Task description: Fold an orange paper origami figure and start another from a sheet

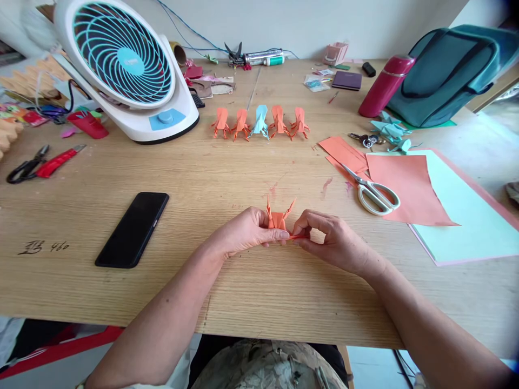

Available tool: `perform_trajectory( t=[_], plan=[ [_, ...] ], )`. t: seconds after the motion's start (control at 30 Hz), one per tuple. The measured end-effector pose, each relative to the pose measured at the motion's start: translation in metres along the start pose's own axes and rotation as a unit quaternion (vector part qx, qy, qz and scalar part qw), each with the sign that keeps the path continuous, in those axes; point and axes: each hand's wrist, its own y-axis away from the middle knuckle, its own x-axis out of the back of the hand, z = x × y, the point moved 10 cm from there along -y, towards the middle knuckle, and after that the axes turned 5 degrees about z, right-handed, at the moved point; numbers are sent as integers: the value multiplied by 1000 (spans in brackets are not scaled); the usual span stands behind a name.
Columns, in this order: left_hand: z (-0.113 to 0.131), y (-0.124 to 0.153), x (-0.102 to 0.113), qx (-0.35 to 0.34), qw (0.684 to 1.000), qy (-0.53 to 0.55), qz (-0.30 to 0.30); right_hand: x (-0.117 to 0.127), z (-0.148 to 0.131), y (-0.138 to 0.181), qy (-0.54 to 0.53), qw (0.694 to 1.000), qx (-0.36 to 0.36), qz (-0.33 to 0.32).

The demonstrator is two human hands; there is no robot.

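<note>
Near the front of the table, both hands grip one orange origami figure (278, 220) with two thin prongs pointing up. My left hand (256, 229) is closed around its left side, thumb pressed across the lower part. With fingertips pinched, my right hand (324, 235) holds a narrow folded strip sticking out at the figure's lower right. Part of the paper is hidden behind the fingers. Farther back, a row of several finished folded figures stands upright; most are orange, and one light blue figure (260, 121) is in the middle.
On the right lie white-handled scissors (377, 197), orange paper (409, 181), pale green sheets (478, 216) and keys (367, 140). A black phone (133, 229), red-handled cutter (59, 162) and white fan (133, 70) are on the left. A pink bottle (387, 86) leans against a teal bag (446, 75).
</note>
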Motion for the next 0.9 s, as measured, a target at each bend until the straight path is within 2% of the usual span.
perform_trajectory(
  t=[0.17,0.53,0.67,0.9],
  plan=[
    [-4,0,0,29,999,23,6,0,-2,0,4,1000,6,-4],
    [-14,0,1,70,995,61,32,-3,4,0,-18,999,-32,4],
    [-15,1,-2,77,995,67,21,-2,4,1,-26,998,-42,26],
    [-10,8,-6,80,995,61,-16,-3,3,1,-38,998,-47,19]
  ],
)
